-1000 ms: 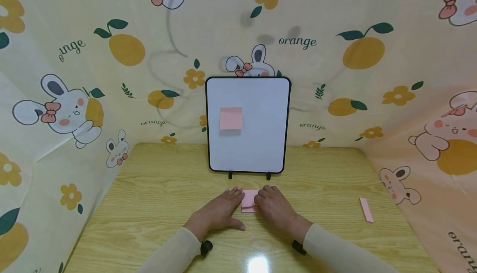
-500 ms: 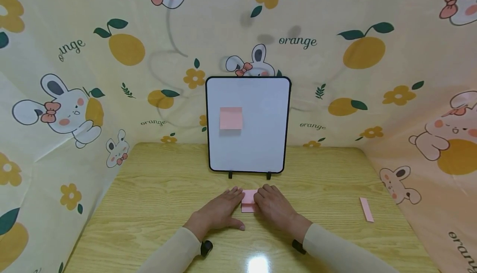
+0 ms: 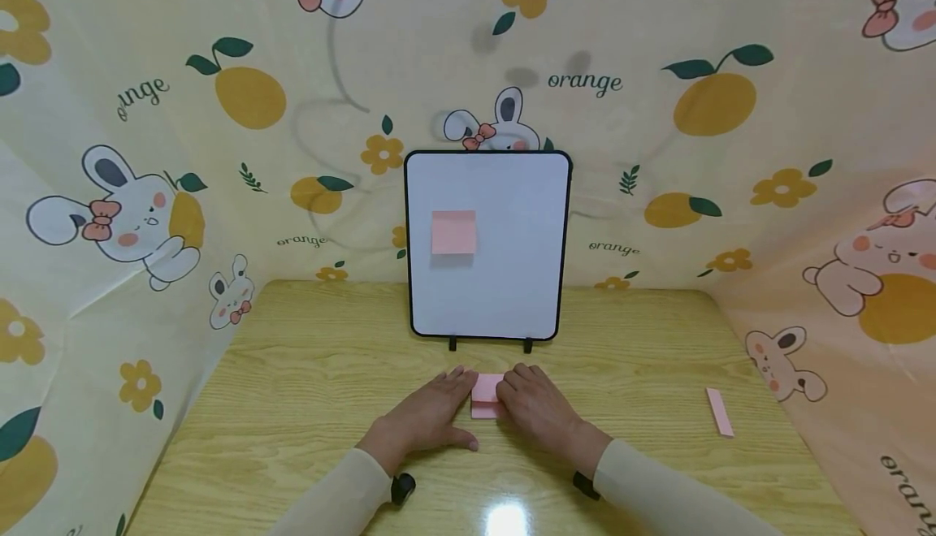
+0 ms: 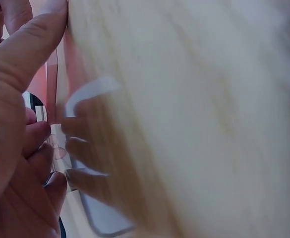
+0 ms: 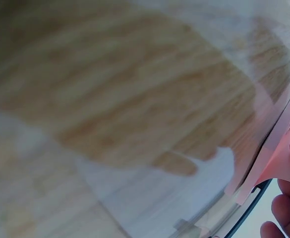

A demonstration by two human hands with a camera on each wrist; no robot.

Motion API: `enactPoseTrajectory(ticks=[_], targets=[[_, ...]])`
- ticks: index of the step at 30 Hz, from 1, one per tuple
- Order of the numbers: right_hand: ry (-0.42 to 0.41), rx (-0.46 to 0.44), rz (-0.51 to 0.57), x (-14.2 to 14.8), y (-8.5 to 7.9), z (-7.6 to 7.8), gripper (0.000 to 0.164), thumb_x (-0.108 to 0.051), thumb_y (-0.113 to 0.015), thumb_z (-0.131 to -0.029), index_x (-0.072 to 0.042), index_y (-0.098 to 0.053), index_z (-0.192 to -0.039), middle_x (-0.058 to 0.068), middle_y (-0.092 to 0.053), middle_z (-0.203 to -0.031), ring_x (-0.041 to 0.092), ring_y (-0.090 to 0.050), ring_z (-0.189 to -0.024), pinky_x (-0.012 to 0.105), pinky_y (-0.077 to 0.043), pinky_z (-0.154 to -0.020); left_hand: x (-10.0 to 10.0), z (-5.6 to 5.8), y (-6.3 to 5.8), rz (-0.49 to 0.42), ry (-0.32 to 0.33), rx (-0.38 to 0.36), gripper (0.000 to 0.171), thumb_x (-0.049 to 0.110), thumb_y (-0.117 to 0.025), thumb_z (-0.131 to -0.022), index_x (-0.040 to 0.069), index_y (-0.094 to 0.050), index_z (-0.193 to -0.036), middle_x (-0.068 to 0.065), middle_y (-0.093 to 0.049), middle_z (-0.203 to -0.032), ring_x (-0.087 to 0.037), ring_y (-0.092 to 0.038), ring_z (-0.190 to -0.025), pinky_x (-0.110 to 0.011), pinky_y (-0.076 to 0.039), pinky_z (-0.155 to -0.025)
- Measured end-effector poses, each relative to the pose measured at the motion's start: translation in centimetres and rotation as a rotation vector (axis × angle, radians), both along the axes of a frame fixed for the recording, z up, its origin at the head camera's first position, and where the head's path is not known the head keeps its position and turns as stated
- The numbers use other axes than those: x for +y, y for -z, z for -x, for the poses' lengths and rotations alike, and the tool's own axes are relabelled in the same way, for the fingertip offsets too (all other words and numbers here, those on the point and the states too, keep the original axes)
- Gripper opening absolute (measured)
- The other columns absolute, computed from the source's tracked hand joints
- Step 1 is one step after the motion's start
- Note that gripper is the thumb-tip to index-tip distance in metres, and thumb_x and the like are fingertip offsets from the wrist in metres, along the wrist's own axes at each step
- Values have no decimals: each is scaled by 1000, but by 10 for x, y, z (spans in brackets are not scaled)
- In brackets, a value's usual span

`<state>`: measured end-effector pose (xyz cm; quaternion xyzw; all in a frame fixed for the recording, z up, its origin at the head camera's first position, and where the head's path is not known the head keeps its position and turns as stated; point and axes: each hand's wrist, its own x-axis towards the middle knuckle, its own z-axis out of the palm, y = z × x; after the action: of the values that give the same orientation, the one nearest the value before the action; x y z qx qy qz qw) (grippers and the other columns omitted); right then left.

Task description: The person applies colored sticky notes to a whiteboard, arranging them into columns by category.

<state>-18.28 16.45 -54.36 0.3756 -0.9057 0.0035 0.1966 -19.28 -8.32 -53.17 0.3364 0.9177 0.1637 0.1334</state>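
A pink sticky-note pad (image 3: 486, 412) lies on the table between both hands, in front of the whiteboard (image 3: 486, 292). Its top sheet (image 3: 486, 387) bends upward along the near edge, baring a strip of pink below. My right hand (image 3: 539, 406) pinches that sheet at the right side; in the right wrist view the sheet (image 5: 283, 161) curves up by the thumb and fingers. With its fingers extended, my left hand (image 3: 427, 412) rests at the pad's left edge, thumb spread toward me. The fingertips of the right hand are partly hidden in the head view.
One pink sticky note (image 3: 453, 232) is stuck on the upright whiteboard, left of its middle. A narrow pink strip (image 3: 720, 412) lies at the right of the wooden table (image 3: 322, 357). A patterned cloth (image 3: 614, 24) encloses the back and sides.
The pad's top sheet has bent further up and away from its near edge, so a wider strip beneath shows. Both hands and the pad have shifted very slightly left.
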Motion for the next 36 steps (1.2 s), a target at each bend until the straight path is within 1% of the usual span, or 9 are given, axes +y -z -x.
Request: enactPoseTrajectory(ticks=[6, 10, 15, 19, 23, 27, 29, 32, 36], targets=[[9, -7, -13, 1, 0, -1, 18, -20, -80, -95, -16, -63, -90, -3, -64, -90, 17, -54, -86, 33, -50, -77, -2, 1, 2, 12, 10, 18, 109, 63, -75, -89, 7, -26, -168, -9, -30, -173, -25, -21, -163, -43, -23, -133], [18, -31, -25, 1, -3, -1, 18, -23, -78, -97, -16, -63, -91, -3, -65, -92, 17, -54, -87, 34, -51, -80, -6, -2, 2, 24, 13, 58, 108, 63, -74, -90, 4, -27, -167, -13, -31, -173, -28, -24, -162, -45, -24, -133], [27, -30, -27, 1, -7, 0, 16, -22, -78, -97, -15, -65, -92, -2, -66, -93, 17, -54, -87, 34, -51, -78, -15, -10, -3, 11, 4, 80, 99, 57, -74, -94, 2, -33, -164, -16, -36, -170, -32, -29, -160, -47, -26, -132], [34, -29, -6, 1, -11, 2, 15, -18, -79, -96, -15, -65, -93, -2, -66, -94, 18, -54, -88, 33, -50, -78, -19, -21, -5, 12, 3, 78, 86, 52, -68, -100, 4, -36, -164, -14, -37, -169, -30, -29, -160, -45, -27, -132], [41, -20, 17, 1, -13, 3, 15, -15, -78, -96, -15, -64, -91, -2, -65, -91, 17, -52, -86, 33, -49, -77, -16, -34, -5, 30, 51, 91, 77, 49, -62, -104, 7, -38, -163, -10, -39, -169, -27, -31, -160, -44, -29, -131], [55, -22, 18, 2, -13, 4, 14, -16, -76, -96, -16, -63, -90, -4, -63, -89, 17, -52, -85, 32, -47, -76, -8, -43, -6, 76, 112, 132, 72, 51, -57, -107, 8, -41, -163, -8, -39, -169, -25, -32, -160, -41, -30, -131], [56, -23, 24, 1, -13, 5, 14, -18, -75, -96, -17, -63, -89, -4, -63, -88, 16, -52, -85, 32, -46, -76, -5, -45, -5, 94, 128, 153, 71, 52, -54, -108, 9, -41, -162, -8, -38, -170, -24, -31, -160, -41, -30, -131], [54, -22, 32, 1, -12, 5, 15, -20, -75, -96, -17, -62, -89, -5, -62, -87, 16, -50, -84, 32, -45, -75, -1, -45, -3, 106, 144, 186, 71, 54, -51, -109, 8, -42, -162, -8, -38, -170, -24, -31, -160, -41, -31, -130], [51, -14, 41, 1, -11, 6, 16, -19, -75, -96, -17, -61, -88, -5, -60, -86, 16, -48, -83, 31, -44, -74, 2, -45, 0, 108, 158, 193, 72, 55, -51, -108, 8, -42, -162, -9, -38, -170, -25, -30, -160, -41, -33, -129]])
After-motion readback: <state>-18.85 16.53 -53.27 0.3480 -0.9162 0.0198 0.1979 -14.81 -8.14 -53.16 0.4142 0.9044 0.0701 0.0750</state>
